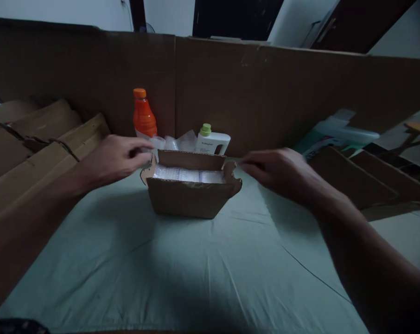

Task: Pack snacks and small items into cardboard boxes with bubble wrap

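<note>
A small open cardboard box (pixel 187 200) stands upright on the green cloth, its side flaps bent up and outward. Clear bubble wrap (pixel 185 175) fills its inside close to the rim. My left hand (pixel 117 158) is at the box's left flap, with thumb and forefinger curled at its edge. On the opposite side, my right hand (pixel 279 172) has its fingers pinched together at the right flap (pixel 233 169). The exact contact at the fingertips is hard to see in the dim light.
Behind the box stand an orange bottle (pixel 144 118), a white jug with a green cap (pixel 213 141) and crumpled clear plastic (pixel 180 141). A tall cardboard panel (pixel 265 93) walls the back. Cardboard pieces (pixel 53 134) lean at left; a teal-tinted plastic container (pixel 338 134) is at right.
</note>
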Action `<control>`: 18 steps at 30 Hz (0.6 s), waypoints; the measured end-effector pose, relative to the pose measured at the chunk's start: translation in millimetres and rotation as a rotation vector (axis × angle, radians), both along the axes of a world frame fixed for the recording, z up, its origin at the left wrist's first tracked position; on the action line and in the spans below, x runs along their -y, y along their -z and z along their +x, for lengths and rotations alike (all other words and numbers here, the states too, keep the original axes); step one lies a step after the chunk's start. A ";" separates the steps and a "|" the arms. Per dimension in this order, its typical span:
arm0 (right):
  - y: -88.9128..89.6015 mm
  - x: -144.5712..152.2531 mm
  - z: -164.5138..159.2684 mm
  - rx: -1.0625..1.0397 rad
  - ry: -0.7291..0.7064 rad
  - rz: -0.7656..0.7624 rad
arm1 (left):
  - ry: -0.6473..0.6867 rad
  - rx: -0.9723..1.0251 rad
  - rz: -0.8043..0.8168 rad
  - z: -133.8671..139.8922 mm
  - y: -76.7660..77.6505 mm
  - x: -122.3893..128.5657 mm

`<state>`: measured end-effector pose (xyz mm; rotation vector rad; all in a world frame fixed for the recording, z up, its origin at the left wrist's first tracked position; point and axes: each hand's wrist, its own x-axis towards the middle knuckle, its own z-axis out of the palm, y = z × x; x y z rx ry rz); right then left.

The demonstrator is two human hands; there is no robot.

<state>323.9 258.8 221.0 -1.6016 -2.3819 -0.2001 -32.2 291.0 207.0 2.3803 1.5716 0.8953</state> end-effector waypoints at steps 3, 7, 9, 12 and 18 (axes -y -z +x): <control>43.7 35.2 34.0 -0.312 0.046 -0.094 | -0.224 0.253 -0.074 -22.4 51.9 41.9; 123.0 42.3 12.2 -0.551 0.050 -0.296 | -0.085 0.477 -0.365 -5.0 142.0 55.8; 145.0 30.5 -14.0 -0.609 0.060 -0.287 | -0.032 0.566 -0.378 13.7 166.7 47.1; 148.5 19.0 -41.3 -0.606 0.137 -0.225 | -0.013 0.642 -0.334 31.3 173.9 34.5; 139.5 88.3 -4.4 -0.629 0.242 -0.179 | 0.089 0.601 -0.479 55.3 169.1 83.3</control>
